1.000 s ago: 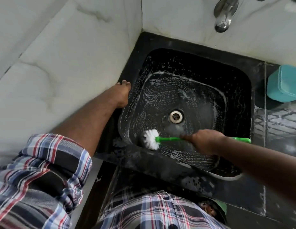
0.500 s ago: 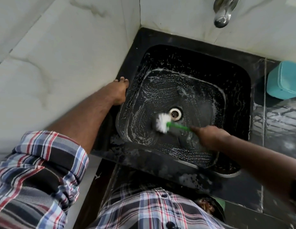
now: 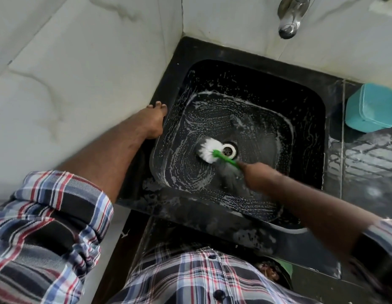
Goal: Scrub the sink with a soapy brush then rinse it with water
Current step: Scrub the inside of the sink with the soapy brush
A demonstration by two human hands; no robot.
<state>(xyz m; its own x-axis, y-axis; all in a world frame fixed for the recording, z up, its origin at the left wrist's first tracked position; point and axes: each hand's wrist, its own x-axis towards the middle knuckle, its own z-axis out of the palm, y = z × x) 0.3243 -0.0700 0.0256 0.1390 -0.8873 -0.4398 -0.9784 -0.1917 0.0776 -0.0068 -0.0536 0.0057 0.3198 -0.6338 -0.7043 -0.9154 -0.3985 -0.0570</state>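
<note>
Scrub step in hand, rinse not yet begun. Right hand (image 3: 255, 172), blurred, grips green-handled white-bristle brush (image 3: 209, 152), head on floor of black square soapy sink (image 3: 304, 119) just beside steel drain (image 3: 229, 150). Left hand (image 3: 154, 121) rests flat on rim. Next, prob.: finish walls & corners, then run chrome tap (image 3: 289, 23).

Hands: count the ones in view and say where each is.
2. The left hand rests on the black sink's left rim, by the wall. The right hand is inside the basin, holding the green-handled brush beside the drain.
</note>
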